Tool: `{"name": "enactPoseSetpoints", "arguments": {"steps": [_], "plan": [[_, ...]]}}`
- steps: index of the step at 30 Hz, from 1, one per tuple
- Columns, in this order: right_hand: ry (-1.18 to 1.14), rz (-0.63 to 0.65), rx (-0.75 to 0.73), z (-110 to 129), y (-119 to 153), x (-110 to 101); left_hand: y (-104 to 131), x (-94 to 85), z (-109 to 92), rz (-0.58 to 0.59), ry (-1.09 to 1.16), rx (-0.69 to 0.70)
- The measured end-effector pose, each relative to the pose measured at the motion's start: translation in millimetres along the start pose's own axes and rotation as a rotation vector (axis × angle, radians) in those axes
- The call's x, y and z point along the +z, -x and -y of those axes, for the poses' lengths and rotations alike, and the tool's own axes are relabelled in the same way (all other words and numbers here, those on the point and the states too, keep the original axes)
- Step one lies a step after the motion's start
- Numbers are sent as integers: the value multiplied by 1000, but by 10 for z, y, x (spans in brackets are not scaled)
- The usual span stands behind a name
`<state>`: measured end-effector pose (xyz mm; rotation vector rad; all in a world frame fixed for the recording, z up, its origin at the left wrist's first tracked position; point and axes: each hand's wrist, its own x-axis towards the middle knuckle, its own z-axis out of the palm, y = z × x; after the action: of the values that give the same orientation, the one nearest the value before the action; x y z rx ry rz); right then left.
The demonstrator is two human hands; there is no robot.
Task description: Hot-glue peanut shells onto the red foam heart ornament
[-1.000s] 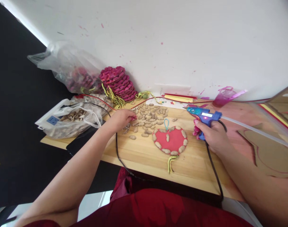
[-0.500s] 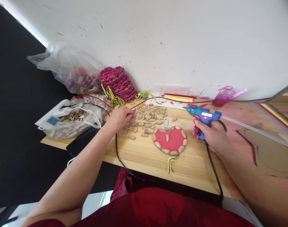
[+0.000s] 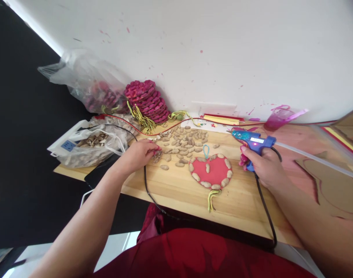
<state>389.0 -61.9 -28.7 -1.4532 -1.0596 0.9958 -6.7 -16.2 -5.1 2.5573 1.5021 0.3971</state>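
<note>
My right hand (image 3: 264,164) grips a blue glue gun (image 3: 251,142) by its handle, its nozzle pointing left above the table. My left hand (image 3: 140,154) is closed, fingertips pressed together at a small heap of shell bits (image 3: 157,155); what they pinch, if anything, is too small to make out. Between my hands lies a red heart (image 3: 211,174) edged with peanuts, one more peanut (image 3: 208,168) at its upper middle, a blue loop at its top and a yellow-green tassel below. Loose peanuts (image 3: 186,143) are spread behind and left of the heart.
Bags of shells (image 3: 92,148) and pink pieces (image 3: 102,94) stand at the left, beside a pink peanut stack (image 3: 149,101). A pink cup (image 3: 276,117) and cut cardboard (image 3: 340,185) are at the right. Black cords (image 3: 147,185) cross the table edge.
My left hand has moved slightly left and down toward the shell bits. My right hand still holds the glue gun, and the whole view has shifted a little.
</note>
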Motion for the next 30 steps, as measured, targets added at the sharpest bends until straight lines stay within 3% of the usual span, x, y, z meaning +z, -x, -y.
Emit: {"name": "enactPoseSetpoints", "arguments": {"steps": [10,15,21,26,30], "plan": [[-5,5,0,-7,-10,-6,21,-41,31,64,-5,35],[-6,-2,1,12,8,4,-14,-19,-14,26,35,-56],[-4,0,7,14,4,3,-78,56,-14,-62,261,-278],[-13,-4,3,21,4,9,-104,79,-49,-141,509,-278],[-26,-9,10,33,15,9,-111,74,-67,-89,569,-269]]}}
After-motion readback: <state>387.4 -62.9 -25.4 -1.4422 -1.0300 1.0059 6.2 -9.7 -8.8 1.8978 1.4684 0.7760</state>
